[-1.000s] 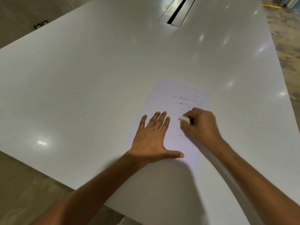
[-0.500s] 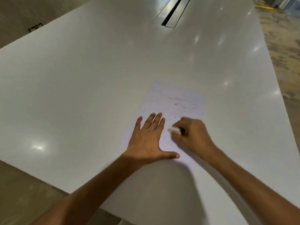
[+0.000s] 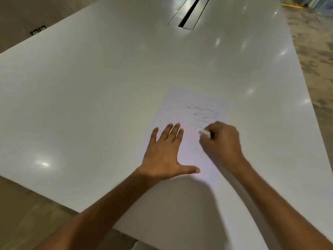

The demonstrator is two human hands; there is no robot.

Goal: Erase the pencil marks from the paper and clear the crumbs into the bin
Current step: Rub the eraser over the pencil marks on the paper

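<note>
- Paper [image 3: 191, 112], a single white sheet, flat on the glossy white table [image 3: 90, 87] at centre-right of the frame, near edge reaching toward the lower middle.
- Left hand [image 3: 164, 156] pressed palm-down on the sheet's left half, fingers released and spread flat, thumb splayed out toward the right across the near part of the page.
- Right hand [image 3: 220, 141] clenched around a small white eraser [image 3: 204, 132], just right of centre; eraser's tip poking out on the hand's left side, down against the paper.
- Faint grey pencil marks [image 3: 200, 114] smeared across the sheet's upper half, above both hands.
- Dark, thread-like crumbs [image 3: 195, 113] scattered over the upper part of the page, with a few more low down between the two hands.
- Both bare forearms entering from the bottom edge of the frame, a soft shadow pooled on the tabletop between them.
- Long metal cable slot [image 3: 189, 13] sunk into the table at top centre.
- Patterned floor [image 3: 317, 51] along the right edge of the frame; plainer flooring at lower left.
- Bright ceiling-light reflections dotted over the table at left and upper right.
</note>
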